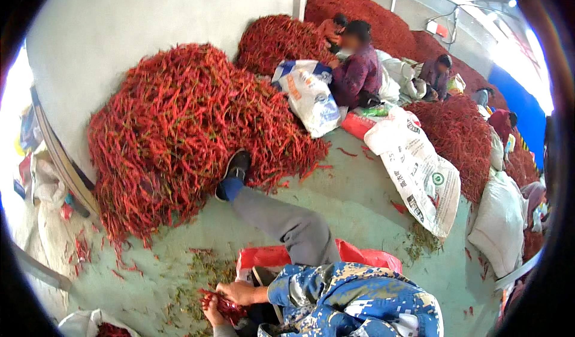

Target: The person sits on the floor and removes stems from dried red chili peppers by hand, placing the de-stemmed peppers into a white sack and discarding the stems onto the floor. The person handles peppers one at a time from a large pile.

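Low in the view, my left hand (pixel 212 310) is closed around some red chili peppers (pixel 230 310), which show as a small bunch between my hands. Just above it, my right hand (pixel 238 293) comes in from a blue camouflage sleeve (pixel 359 298). Its fingers are bent and pinched at the same chili peppers, close to my left fingers. Exactly which stem each finger touches is too small to tell. Beyond my hands rises a big heap of red chili peppers (pixel 179 127), with my outstretched leg (pixel 281 217) and shoe (pixel 238 164) against its foot.
Green stem scraps (pixel 203 271) litter the floor beside my hands. A white sack (pixel 90 324) holding chilies stands at lower left. Red sacking (pixel 260 257) lies under me. Another person (pixel 362 67) sits by a white and blue sack (pixel 308 97); an elongated white sack (pixel 419 172) lies at right.
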Demonstrator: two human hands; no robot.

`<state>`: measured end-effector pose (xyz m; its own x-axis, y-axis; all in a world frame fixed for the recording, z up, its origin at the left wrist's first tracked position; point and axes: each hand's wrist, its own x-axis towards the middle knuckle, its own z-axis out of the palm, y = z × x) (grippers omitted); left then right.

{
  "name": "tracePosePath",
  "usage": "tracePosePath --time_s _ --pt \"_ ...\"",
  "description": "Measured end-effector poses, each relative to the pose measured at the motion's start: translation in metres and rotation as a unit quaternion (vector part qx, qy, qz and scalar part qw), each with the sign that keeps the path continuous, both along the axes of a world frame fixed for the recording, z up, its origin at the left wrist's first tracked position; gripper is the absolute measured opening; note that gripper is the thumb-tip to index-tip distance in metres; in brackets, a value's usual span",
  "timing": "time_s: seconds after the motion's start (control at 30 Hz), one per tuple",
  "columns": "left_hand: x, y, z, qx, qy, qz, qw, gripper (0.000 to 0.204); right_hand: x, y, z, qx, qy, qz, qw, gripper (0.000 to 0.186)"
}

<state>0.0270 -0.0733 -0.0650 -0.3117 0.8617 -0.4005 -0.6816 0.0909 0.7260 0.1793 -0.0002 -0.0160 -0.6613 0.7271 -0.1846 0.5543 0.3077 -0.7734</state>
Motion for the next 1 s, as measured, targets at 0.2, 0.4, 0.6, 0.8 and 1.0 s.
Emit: tracePosePath --time_s 0.2,0.4,0.6,0.8,1.0 --pt "-0.017 -0.007 0.001 -0.019 -0.095 0.053 0.994 0.029 0.005 0.003 -0.020 -0.032 0.172 0.114 0.978 0.025" --pt "-0.019 -0.067 0.020 0.112 -0.144 -0.016 0.983 0.030 0.007 0.004 0.014 -0.350 0.233 -0.046 0.906 0.031" --pt "-0.025 -0.067 0.042 0.127 -0.110 -0.089 0.982 0.041 -0.057 0.024 0.061 -0.384 0.163 0.025 0.908 0.042" --pt "-0.031 -0.063 0.036 0.185 -0.120 -0.085 0.972 0.034 -0.079 0.031 0.045 -0.310 0.164 0.107 0.930 0.028" --pt "-0.032 -0.046 0.023 0.124 -0.132 -0.024 0.983 0.026 -0.088 0.049 -0.012 0.315 -0.011 0.032 0.948 0.020"
